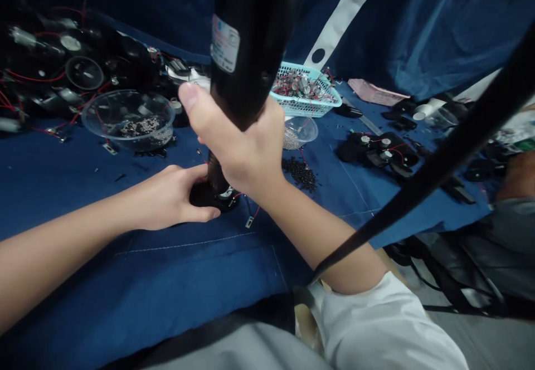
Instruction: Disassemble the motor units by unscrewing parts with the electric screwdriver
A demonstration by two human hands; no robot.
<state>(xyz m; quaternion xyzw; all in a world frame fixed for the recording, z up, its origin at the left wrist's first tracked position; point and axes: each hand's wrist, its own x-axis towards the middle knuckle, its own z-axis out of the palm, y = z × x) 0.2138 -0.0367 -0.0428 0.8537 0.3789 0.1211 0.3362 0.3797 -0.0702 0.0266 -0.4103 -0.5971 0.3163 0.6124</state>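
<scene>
1. While the right hand [248, 147] gripped a black handheld tool [259, 35] — closed round its body, fingers mostly hidden — the tool stood nearly upright, its lower end at a black part [200, 195].
2. The left hand [173, 197] held that black part on the blue cloth [167, 275], thumb and forefinger curved about its edge.
3. Beyond the hands sat a clear bowl [95, 125], left, and a pale-blue basket [311, 106] of wired motors [303, 84]; a heap of small black pieces [301, 173] lay to the right.

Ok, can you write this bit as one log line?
right hand: grips black tool | left hand: holds dark part at tool's lower end | nearby: blue basket, large clear bowl, small black pieces
</scene>
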